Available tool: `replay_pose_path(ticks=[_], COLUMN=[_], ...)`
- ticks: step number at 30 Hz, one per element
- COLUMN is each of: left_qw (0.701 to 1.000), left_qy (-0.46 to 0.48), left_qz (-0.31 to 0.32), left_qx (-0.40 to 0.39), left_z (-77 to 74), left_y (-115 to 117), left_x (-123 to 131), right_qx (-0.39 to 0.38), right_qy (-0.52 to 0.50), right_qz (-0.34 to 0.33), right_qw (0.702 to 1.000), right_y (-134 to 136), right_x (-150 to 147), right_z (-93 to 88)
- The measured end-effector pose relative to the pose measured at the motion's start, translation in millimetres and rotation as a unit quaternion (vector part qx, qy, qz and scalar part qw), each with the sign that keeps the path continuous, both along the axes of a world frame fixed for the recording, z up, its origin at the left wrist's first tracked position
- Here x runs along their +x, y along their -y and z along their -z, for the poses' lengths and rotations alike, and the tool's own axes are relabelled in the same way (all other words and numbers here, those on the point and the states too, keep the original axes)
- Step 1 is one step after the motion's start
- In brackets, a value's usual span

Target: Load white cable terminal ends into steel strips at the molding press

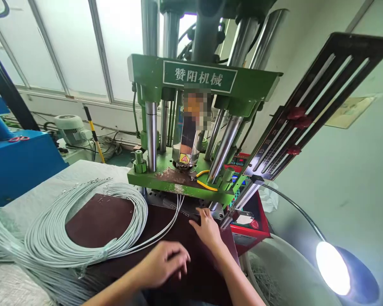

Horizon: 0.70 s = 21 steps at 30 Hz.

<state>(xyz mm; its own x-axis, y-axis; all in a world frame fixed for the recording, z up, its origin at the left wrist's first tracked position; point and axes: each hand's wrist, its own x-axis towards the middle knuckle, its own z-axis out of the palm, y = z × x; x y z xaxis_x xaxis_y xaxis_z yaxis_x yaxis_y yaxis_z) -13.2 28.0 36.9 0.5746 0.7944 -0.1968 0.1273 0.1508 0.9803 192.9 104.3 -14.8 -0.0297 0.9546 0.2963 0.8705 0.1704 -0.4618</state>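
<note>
Well, furthest to my left stands a blue machine (22,165), and beside it a white cover (92,168) is spread out. Coils of pale cable (140,212) lie over that cover and the brown worktop (201,276), bound with clear wrap (106,250) at the near side. Just right of the coils, the left hand (162,265) hovers low over the worktop, fingers loosely curled and a little blurred; I can't tell whether anything is pinched inside.

A few cable strands (179,205) curve past, beyond that hand, up to the front edge of the green press (153,180), where they slip from sight. Pliers (207,185) with yellow handles rest on the press's plate.

Below them, right of the strands and near them, the right hand (209,229) reaches to the press front, thumb and forefinger parted. Further right come a red cabinet (250,233), a pale tub (296,259) and a glowing lamp (333,267).
</note>
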Motion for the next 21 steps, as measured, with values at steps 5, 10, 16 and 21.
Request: replay_pose_path(ticks=[5, 10, 16, 21], left_qw=[0.96, 0.905, 0.902, 0.908], left_qy=[0.044, 0.082, 0.148, 0.223], left_qz=[-0.275, -0.418, -0.387, -0.267], left_qx=[0.019, -0.004, -0.126, -0.232], left_z=[-12.4, 19.0, 47.5, 58.4], left_y=[-63.1, -106.5, -144.3, -169.3], left_x=[7.5, 26.0, 53.2, 70.0], right_qx=[-0.014, -0.023, -0.002, -0.024], right_qy=[0.009, -0.043, -0.077, -0.087], right_qz=[-0.095, -0.148, -0.148, -0.159], right_qw=[0.995, 0.988, 0.986, 0.983], right_y=[4.8, 5.7, 2.3, -1.5], right_x=[11.2, 34.2, 35.2, 39.8], right_z=[10.8, 23.7, 29.6, 31.3])
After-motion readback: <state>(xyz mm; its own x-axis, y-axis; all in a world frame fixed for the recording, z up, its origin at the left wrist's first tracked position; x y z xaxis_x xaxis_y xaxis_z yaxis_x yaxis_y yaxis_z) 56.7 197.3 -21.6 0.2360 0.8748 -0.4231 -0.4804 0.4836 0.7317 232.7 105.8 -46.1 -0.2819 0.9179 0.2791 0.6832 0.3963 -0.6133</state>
